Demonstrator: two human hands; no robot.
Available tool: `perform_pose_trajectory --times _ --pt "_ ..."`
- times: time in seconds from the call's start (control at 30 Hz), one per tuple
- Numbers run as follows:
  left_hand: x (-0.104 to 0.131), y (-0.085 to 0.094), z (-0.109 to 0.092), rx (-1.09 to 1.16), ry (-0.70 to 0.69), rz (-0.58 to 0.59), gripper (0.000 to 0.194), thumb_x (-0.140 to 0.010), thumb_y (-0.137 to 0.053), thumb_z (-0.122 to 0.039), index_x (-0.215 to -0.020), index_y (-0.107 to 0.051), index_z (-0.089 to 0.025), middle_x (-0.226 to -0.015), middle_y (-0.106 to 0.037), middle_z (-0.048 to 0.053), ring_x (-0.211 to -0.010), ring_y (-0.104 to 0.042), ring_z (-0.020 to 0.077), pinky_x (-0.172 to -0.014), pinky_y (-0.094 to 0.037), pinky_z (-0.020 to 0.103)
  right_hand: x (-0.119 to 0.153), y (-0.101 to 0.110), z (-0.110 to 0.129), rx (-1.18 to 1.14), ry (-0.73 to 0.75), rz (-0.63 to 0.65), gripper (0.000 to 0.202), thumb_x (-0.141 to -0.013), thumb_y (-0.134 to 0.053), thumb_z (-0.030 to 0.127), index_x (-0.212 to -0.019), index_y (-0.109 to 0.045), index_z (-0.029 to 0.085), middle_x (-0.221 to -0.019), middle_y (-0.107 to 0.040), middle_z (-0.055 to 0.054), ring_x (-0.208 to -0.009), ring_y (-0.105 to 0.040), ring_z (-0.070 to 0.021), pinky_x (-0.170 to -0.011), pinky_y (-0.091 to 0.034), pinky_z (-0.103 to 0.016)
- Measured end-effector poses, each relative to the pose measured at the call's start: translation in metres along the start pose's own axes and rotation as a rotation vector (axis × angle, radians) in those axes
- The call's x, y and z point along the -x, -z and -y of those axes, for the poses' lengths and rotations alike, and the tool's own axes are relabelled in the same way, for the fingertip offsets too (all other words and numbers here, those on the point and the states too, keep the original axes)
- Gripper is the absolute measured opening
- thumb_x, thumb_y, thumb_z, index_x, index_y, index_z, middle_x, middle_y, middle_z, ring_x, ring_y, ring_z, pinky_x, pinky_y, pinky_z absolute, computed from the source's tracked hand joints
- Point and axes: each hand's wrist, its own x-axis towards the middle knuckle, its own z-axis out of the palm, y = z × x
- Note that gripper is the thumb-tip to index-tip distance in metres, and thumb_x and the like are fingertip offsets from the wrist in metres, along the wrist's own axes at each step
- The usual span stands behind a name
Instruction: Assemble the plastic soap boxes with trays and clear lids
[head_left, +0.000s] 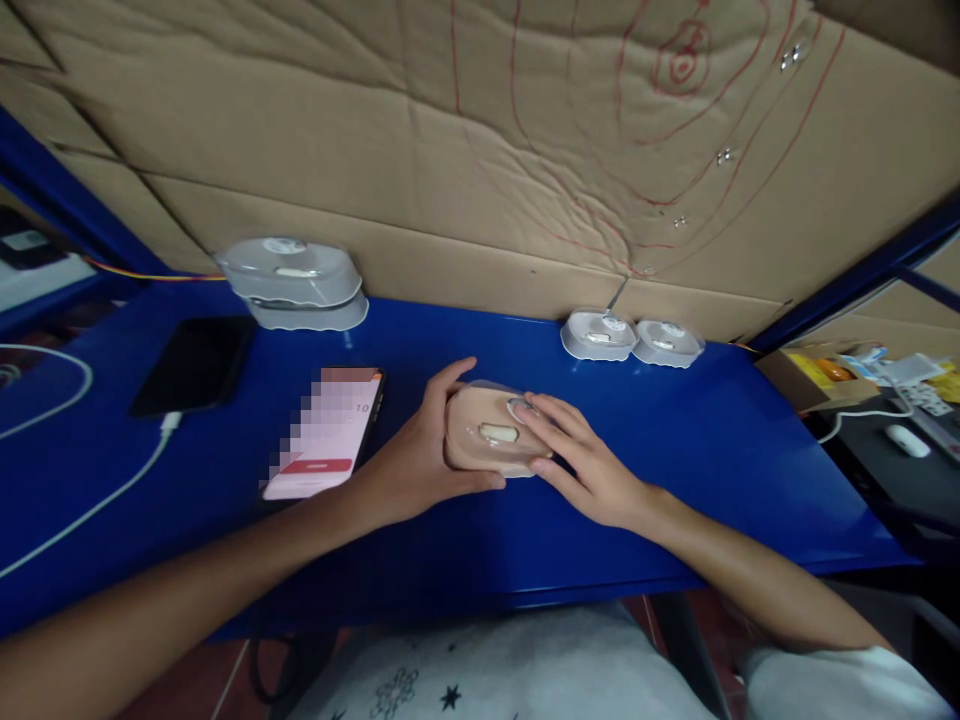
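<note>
My left hand (420, 455) grips the beige rounded plastic container (460, 440), right of the pink-screened phone (337, 425); my right hand (596, 470) touches its clear lid (487, 405); lid's on, full seating unclear; stacked grey lidded containers (304, 285) behind phone.

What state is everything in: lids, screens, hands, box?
Held container: lid on
Left hand: around the container
Right hand: fingers on lid
Pink-screened phone: lit
Black device: dark, cable at end
Rear-left containers: stacked, lidded
Rear-right containers: side by side, lidded
Cardboard box: open
</note>
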Motion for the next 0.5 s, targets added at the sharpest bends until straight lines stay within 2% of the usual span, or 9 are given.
perform_pose_trajectory --times 0.1,0.23,0.4,0.5 --pt "0.0005 -0.0014 0.0050 -0.040 -0.055 0.005 0.124 -0.064 -0.101 -0.040 -0.162 -0.026 -0.031 -0.157 -0.051 0.016 -0.145 -0.052 0.0398 -0.125 -0.038 0.057 -0.0005 -0.0022 0.0022 0.094 0.048 -0.012 0.070 -0.111 -0.049 0.035 -0.173 -0.015 0.036 -0.171 -0.038 -0.010 -0.160 -0.034 -0.0329 -0.127 -0.039 -0.062" --pt "0.0019 -0.0036 0.0074 -0.112 -0.055 -0.009 0.121 -0.067 -0.099 -0.046 -0.163 -0.025 -0.030 -0.163 -0.043 0.017 -0.147 -0.050 0.0403 -0.125 -0.037 0.057 -0.0024 -0.0002 0.0031 0.163 0.095 -0.010 0.077 -0.109 -0.054 0.037 -0.173 -0.012 0.038 -0.168 -0.040 -0.012 -0.159 -0.034 -0.0350 -0.126 -0.041 -0.063" --pt "0.0012 -0.0012 -0.0001 -0.092 -0.037 -0.047 0.119 -0.070 -0.097 -0.048 -0.162 -0.025 -0.030 -0.156 -0.053 0.016 -0.143 -0.054 0.0388 -0.120 -0.044 0.053 -0.0046 0.0010 -0.0001 0.118 0.089 0.014 0.084 -0.105 -0.061 0.046 -0.173 -0.013 0.035 -0.167 -0.039 -0.014 -0.157 -0.036 -0.0348 -0.125 -0.042 -0.062" --pt "0.0009 0.0010 -0.0013 -0.148 -0.038 -0.032 0.117 -0.070 -0.096 -0.051 -0.162 -0.027 -0.030 -0.159 -0.049 0.016 -0.146 -0.052 0.0398 -0.122 -0.043 0.053 -0.0046 0.0020 -0.0024 0.123 0.082 0.008 0.083 -0.105 -0.062 0.046 -0.173 -0.015 0.034 -0.164 -0.042 -0.015 -0.156 -0.038 -0.0353 -0.124 -0.043 -0.062"
